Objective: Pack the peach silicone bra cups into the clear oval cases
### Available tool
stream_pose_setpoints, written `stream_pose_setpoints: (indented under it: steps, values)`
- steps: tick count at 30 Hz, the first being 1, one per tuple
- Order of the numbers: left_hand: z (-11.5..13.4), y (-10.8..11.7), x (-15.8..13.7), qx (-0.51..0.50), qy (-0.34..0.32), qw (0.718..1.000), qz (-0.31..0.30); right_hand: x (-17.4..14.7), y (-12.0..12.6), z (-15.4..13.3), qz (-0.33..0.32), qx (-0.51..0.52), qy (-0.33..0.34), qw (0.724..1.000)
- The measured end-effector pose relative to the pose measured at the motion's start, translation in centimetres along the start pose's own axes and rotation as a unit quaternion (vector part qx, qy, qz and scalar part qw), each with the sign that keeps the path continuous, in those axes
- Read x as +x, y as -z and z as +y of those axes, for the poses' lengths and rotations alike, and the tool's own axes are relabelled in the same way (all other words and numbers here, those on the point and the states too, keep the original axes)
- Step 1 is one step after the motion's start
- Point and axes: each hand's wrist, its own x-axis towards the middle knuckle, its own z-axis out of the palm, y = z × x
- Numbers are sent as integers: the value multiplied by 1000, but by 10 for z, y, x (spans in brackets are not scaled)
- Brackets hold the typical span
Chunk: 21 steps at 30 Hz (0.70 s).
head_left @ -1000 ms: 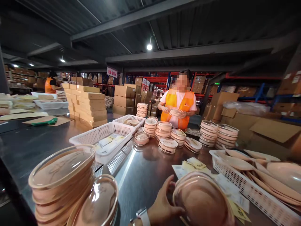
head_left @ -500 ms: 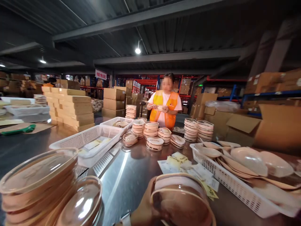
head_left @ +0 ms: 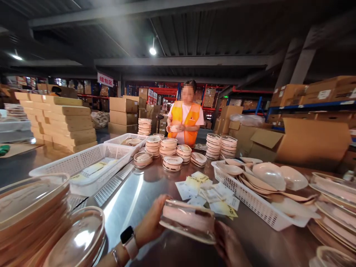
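Observation:
In front of me a clear oval plastic case (head_left: pixel 187 218) with something beige inside is held tilted on its side above the metal table. My left hand (head_left: pixel 155 217), with a watch on its wrist, is closed round the case's left end. At the right end my right hand (head_left: pixel 229 243) grips it too, its fingers partly in shadow. Just beyond the case lie loose yellow and white printed cards (head_left: pixel 207 191). Near my left arm are a lidded oval case (head_left: pixel 76 237) and a tall stack of such cases (head_left: pixel 30 215).
A white basket of beige moulded cups (head_left: pixel 250 198) is on the right, beside more stacked cases (head_left: pixel 338 207). White baskets (head_left: pixel 83 163) stand on the left. Further off are short case stacks (head_left: pixel 168 146), small cartons (head_left: pixel 61 122) and a person in an orange vest (head_left: pixel 185 118).
The case has shifted slightly up and left and turned edge-on. My right hand has come into view at its right end. The view has swung to the right.

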Motion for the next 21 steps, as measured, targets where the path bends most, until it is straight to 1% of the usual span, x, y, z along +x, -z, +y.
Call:
stream_pose_setpoints:
  steps: [1, 2, 3, 4, 5, 6, 7, 8, 9, 11, 12, 13, 14, 15, 17, 18, 19, 20, 21]
  values:
    - [-1, 4, 0, 111, -39, 993, -5, -1, -1, -1, 4, -26, -5, 1000]
    - [0, 5, 0, 208, -73, 975, -11, -4, -5, 0, 7, -68, 8, 998]
    - [2, 2, -2, 287, -106, 952, -19, -8, -11, 3, 4, -118, 36, 992]
    - [6, -3, -5, 344, -139, 928, -30, -13, -17, 7, -7, -163, 68, 984]
    - [9, -10, -9, 381, -170, 908, -47, -17, -22, 11, -29, -197, 100, 975]
    - [13, -17, -12, 398, -190, 895, -64, -21, -26, 16, -57, -216, 128, 966]
    - [15, -23, -15, 397, -195, 894, -76, -23, -28, 19, -78, -218, 141, 963]
    - [17, -27, -17, 382, -180, 903, -79, -22, -26, 20, -82, -204, 134, 966]
    - [17, -28, -18, 354, -145, 921, -72, -19, -22, 20, -61, -180, 109, 976]
    - [15, -26, -15, 264, -41, 963, -32, -9, -9, 12, 42, -109, 42, 992]
    - [13, -23, -12, 203, 13, 979, -2, -4, -3, 6, 97, -66, 15, 993]
    - [12, -19, -8, 135, 59, 988, 33, 1, 1, 1, 132, -19, -4, 991]
    - [11, -16, -5, 65, 102, 990, 69, 4, 3, -3, 135, 29, -19, 990]
    - [11, -13, -2, -2, 137, 985, 102, 6, 3, -6, 112, 75, -41, 990]
    - [13, -11, 3, -99, 187, 966, 149, 4, -4, -5, 31, 143, -111, 983]
    - [15, -10, 4, -124, 195, 960, 158, 2, -9, -2, 2, 159, -141, 977]
    - [16, -10, 5, -136, 197, 958, 158, 0, -13, 1, -14, 162, -159, 974]
    - [17, -10, 6, -139, 195, 959, 151, -1, -17, 5, -18, 153, -163, 974]
    - [18, -9, 6, -137, 191, 962, 141, -1, -18, 8, -17, 138, -153, 978]
